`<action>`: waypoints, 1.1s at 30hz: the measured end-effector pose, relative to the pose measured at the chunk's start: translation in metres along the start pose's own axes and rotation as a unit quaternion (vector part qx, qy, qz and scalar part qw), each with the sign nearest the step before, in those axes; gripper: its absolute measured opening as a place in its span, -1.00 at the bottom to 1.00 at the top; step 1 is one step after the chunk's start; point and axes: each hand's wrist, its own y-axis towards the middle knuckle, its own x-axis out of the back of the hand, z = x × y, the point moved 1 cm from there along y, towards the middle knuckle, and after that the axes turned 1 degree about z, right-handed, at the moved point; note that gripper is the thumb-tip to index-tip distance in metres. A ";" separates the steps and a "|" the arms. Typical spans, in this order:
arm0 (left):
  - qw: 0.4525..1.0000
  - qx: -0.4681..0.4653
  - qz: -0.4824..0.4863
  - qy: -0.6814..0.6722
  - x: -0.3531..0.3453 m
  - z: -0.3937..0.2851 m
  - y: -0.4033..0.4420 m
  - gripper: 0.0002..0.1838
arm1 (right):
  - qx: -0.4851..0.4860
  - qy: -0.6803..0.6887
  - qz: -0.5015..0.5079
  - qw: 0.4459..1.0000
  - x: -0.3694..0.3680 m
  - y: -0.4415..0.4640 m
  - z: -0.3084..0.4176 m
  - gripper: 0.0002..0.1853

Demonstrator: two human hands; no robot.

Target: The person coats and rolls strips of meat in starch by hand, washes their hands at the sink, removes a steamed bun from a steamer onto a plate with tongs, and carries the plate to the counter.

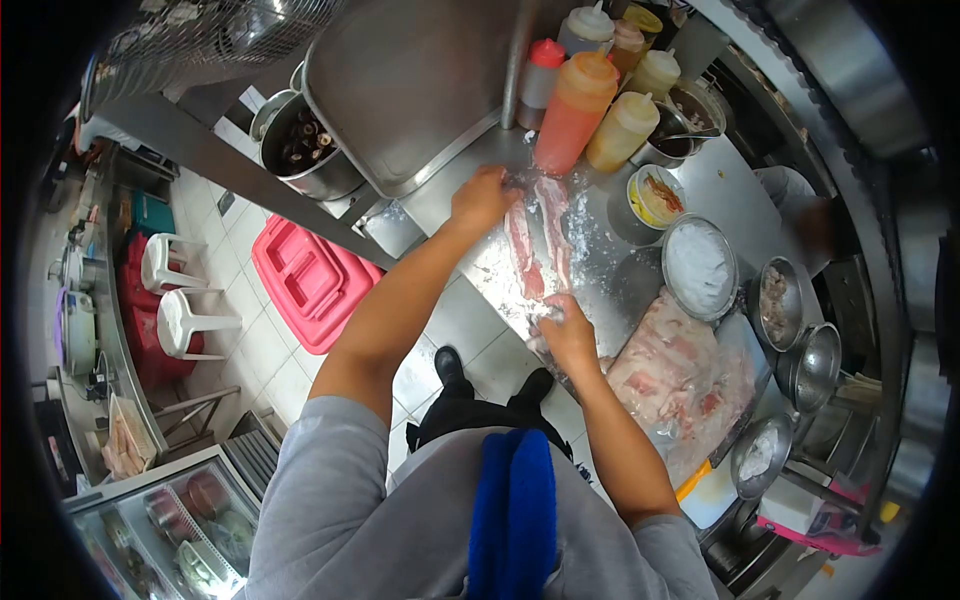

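Two long strips of raw, pale pink meat lie side by side on the steel table (600, 285), which is dusted with white powder. My left hand (482, 198) is closed at the far end of the left meat strip (522, 248). At the near end of the strips, my right hand (568, 332) pinches a whitish, floured end of meat; its fingertips are partly hidden. The right meat strip (553, 225) stretches away toward the squeeze bottles. To the right of my right hand, a large pile of raw meat (665, 365) rests on clear plastic.
Squeeze bottles (578, 110) stand at the table's back. A bowl of white powder (699, 265) and metal bowls (777, 300) line the right side. An orange-handled knife (692, 482) lies by the meat pile. A pink lidded bin (315, 280) sits on the floor at left.
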 end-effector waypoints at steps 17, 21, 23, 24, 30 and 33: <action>0.987 -0.049 0.081 0.130 -0.050 -0.055 0.034 -0.66 | 0.025 -0.338 -0.110 0.934 0.021 0.087 0.043 -0.67; 0.977 -0.080 0.115 0.164 -0.037 -0.061 0.026 -0.66 | -0.039 -0.184 0.045 0.981 0.034 0.088 0.039 -0.71; 0.971 -0.141 0.086 0.172 -0.027 -0.055 0.028 -0.66 | 0.016 -0.126 0.030 0.991 0.033 0.090 0.021 -0.74; 0.973 -0.134 0.150 0.111 -0.023 -0.050 0.032 -0.68 | 0.064 -0.067 0.013 0.996 0.033 0.085 0.016 -0.77; 0.969 -0.135 0.208 0.004 -0.016 -0.036 0.034 -0.72 | 0.044 0.201 0.069 0.976 0.038 0.070 0.010 -0.78; 0.969 -0.130 0.212 -0.008 -0.011 -0.042 0.035 -0.73 | 0.016 0.220 0.053 0.974 0.039 0.061 0.015 -0.71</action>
